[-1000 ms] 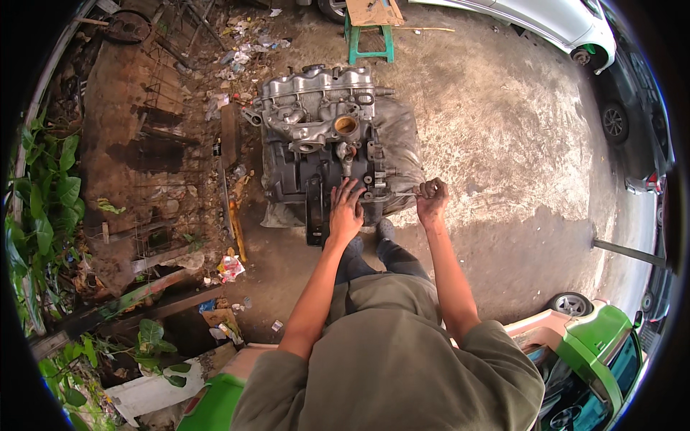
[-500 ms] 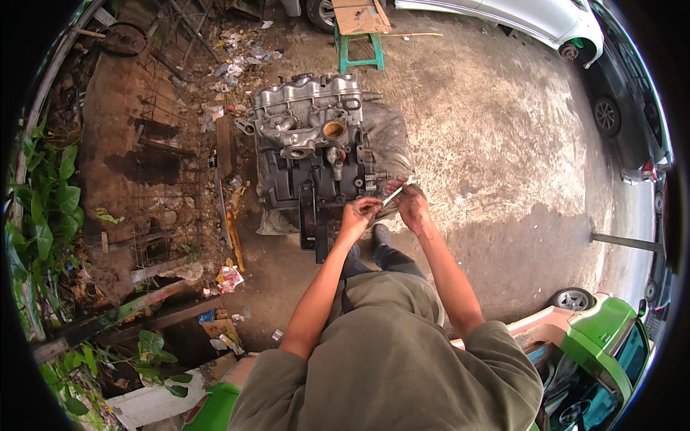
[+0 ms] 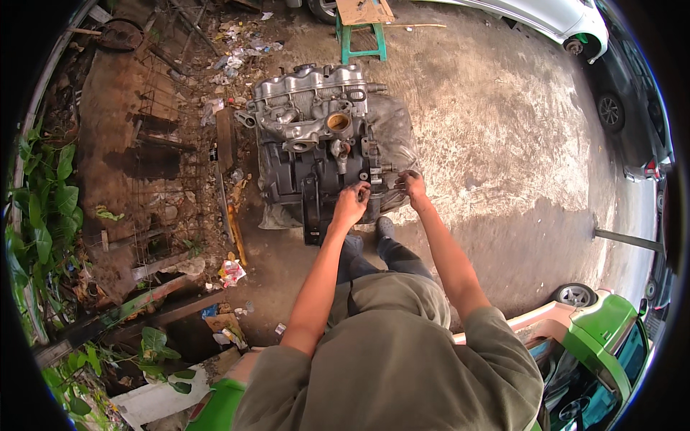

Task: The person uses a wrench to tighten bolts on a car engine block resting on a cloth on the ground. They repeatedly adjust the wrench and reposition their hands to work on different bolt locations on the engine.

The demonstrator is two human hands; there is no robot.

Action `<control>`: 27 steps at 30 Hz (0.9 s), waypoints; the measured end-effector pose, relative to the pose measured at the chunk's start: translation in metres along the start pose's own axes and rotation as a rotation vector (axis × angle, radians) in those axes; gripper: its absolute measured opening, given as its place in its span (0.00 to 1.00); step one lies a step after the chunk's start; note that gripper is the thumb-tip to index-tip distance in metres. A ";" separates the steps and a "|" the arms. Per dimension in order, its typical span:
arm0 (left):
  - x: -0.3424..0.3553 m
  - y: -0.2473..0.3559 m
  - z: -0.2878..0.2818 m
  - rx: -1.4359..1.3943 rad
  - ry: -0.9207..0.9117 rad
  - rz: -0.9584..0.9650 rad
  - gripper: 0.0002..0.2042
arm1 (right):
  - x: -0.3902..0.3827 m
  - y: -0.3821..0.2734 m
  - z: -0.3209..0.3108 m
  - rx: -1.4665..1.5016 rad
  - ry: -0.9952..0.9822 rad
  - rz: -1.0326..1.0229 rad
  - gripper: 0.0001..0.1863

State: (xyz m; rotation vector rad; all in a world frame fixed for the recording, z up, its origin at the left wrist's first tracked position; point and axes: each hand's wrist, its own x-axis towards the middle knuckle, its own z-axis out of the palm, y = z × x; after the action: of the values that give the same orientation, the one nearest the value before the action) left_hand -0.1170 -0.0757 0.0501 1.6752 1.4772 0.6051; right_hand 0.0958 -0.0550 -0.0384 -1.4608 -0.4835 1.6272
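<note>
A grey metal engine [image 3: 313,140] with a silver upper cover and a dark lower block stands in front of me on a crumpled grey sheet [image 3: 399,129]. My left hand [image 3: 351,204] is at the block's near right edge, fingers curled close against it; what they hold, if anything, is hidden. To the right of the block, my right hand [image 3: 412,188] hangs over the sheet with its fingers bent together. I cannot make out what is in it. The wrench seen earlier does not show clearly now.
A green plastic stool [image 3: 363,42] carrying a flat brown board [image 3: 363,11] stands beyond the engine. Litter and planks [image 3: 226,140] lie along the left. Parked cars line the right, and a green car [image 3: 600,327] with a loose wheel [image 3: 574,295] is behind me.
Both hands held a light-coloured wrench between them earlier. They have moved apart, the left one up against the engine block, and the wrench no longer shows clearly.
</note>
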 end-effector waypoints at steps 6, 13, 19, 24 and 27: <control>-0.008 0.002 0.023 0.005 0.134 0.137 0.07 | -0.026 0.000 -0.038 0.004 -0.024 -0.057 0.12; -0.022 0.020 0.051 -0.023 0.064 0.127 0.10 | -0.065 -0.017 -0.061 0.078 0.027 -0.120 0.12; -0.030 0.042 0.058 -0.039 0.099 0.134 0.09 | -0.100 -0.033 -0.096 0.093 0.050 -0.181 0.12; -0.028 0.063 0.068 -0.093 0.081 0.156 0.08 | -0.125 -0.044 -0.130 0.101 0.129 -0.226 0.12; -0.025 0.073 0.072 -0.086 0.078 0.155 0.09 | -0.134 -0.048 -0.148 0.149 0.137 -0.245 0.12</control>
State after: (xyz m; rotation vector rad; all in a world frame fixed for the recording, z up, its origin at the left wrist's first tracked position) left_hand -0.0228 -0.1182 0.0726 1.7266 1.3639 0.8151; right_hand 0.2413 -0.1740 0.0435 -1.3357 -0.4353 1.3320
